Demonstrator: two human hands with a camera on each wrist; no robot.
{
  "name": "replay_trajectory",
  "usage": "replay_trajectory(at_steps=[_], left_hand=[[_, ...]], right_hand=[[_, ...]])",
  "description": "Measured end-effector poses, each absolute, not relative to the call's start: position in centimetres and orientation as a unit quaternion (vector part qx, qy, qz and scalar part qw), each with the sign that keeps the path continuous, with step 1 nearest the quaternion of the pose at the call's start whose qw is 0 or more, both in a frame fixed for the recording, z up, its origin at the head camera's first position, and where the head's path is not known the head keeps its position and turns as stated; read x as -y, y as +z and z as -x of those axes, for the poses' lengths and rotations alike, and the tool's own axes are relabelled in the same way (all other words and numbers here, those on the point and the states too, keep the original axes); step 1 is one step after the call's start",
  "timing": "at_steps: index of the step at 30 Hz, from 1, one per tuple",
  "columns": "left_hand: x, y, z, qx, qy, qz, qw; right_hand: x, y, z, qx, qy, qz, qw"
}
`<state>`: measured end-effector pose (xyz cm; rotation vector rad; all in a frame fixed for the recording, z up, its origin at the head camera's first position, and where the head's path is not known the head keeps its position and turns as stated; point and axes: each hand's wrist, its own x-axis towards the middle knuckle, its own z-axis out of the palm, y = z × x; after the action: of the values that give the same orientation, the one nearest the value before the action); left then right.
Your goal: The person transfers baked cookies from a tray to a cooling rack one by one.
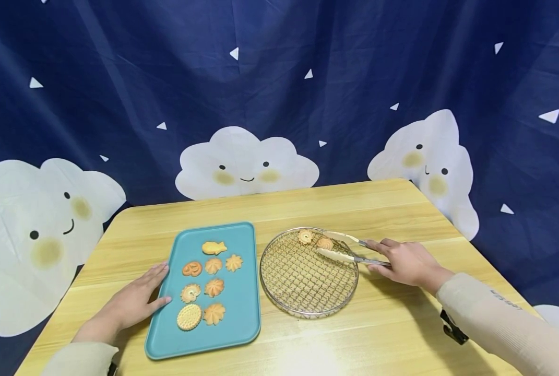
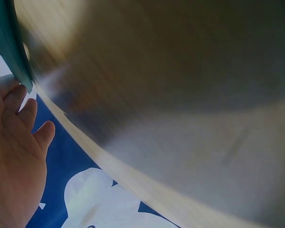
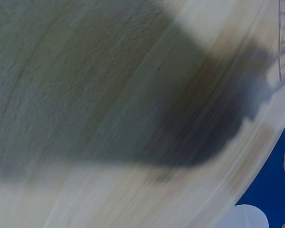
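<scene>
My right hand (image 1: 408,262) grips a pair of tongs (image 1: 337,255) over the far right part of a round wire rack (image 1: 302,282). Between the spread tips of the tongs lies a swirled round cookie (image 1: 324,244). Just left of it on the mesh sits a flower-shaped cookie (image 1: 305,237). My left hand (image 1: 135,295) rests against the left edge of a blue-green tray (image 1: 234,329), fingers extended along the rim. On the tray are a fish-shaped cracker (image 1: 214,247), an oval biscuit (image 1: 189,317), a pretzel-like cookie (image 1: 192,269) and several flower-shaped cookies (image 1: 214,287).
Tray and rack stand side by side on a light wooden table (image 1: 307,344), with a narrow strip of wood between them. Behind the table hangs a dark blue curtain (image 1: 270,94) with smiling clouds. The wrist views show mostly shadowed tabletop.
</scene>
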<state>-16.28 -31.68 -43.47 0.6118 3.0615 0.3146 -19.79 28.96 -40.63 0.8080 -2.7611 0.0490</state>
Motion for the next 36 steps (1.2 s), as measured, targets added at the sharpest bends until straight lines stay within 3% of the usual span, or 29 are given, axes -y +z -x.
replay_trajectory(at_steps=[13, 24, 36], left_hand=[[31.6, -43.4, 16.2, -0.975, 0.103, -0.196, -0.003], [31.7, -43.6, 16.2, -0.976, 0.101, -0.194, 0.0], [31.8, -43.6, 16.3, -0.976, 0.1, -0.195, -0.001]], right_hand=[[-28.8, -40.7, 20.2, 0.955, 0.018, -0.262, 0.141], [-27.4, -40.4, 20.3, 0.963, 0.031, -0.239, 0.118], [-24.6, -40.3, 21.0, 0.95, 0.033, -0.284, 0.123]])
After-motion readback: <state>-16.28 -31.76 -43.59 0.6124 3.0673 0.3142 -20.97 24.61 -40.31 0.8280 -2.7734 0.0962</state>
